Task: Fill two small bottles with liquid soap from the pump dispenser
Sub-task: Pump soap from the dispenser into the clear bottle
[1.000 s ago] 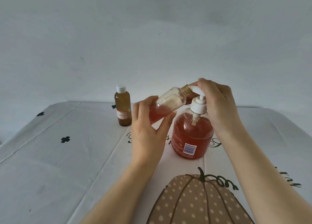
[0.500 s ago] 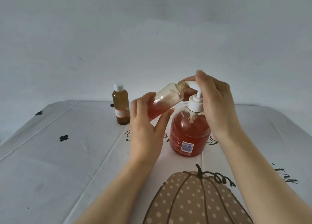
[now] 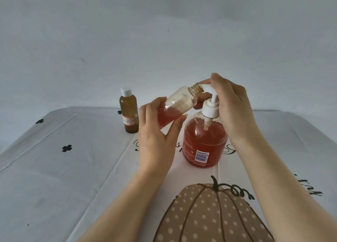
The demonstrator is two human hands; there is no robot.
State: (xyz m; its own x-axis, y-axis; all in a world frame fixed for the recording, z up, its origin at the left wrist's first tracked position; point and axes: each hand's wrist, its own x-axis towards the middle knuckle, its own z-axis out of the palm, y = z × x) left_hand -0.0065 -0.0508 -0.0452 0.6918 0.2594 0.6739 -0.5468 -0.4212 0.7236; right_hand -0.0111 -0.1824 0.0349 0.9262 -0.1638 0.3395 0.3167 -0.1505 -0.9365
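Note:
My left hand (image 3: pixel 156 132) grips a small clear bottle (image 3: pixel 179 103), tilted, its open threaded neck against the nozzle of the pump dispenser (image 3: pixel 205 141). Red-orange soap fills the lower part of this bottle. The round dispenser stands on the table with red-orange soap and a white pump head (image 3: pixel 210 107), which is raised. My right hand (image 3: pixel 231 106) curls over the pump top, fingers wrapped round it. A second small bottle (image 3: pixel 128 112), brownish with a white cap and a label, stands upright to the left, apart from both hands.
A white tablecloth (image 3: pixel 54 168) with small black flowers covers the table; a dotted pumpkin print (image 3: pixel 209 216) lies near me. A plain grey wall rises behind the table's far edge.
The pump head has risen from its pressed-down position, and my right hand rose with it. The clear bottle stays at the nozzle.

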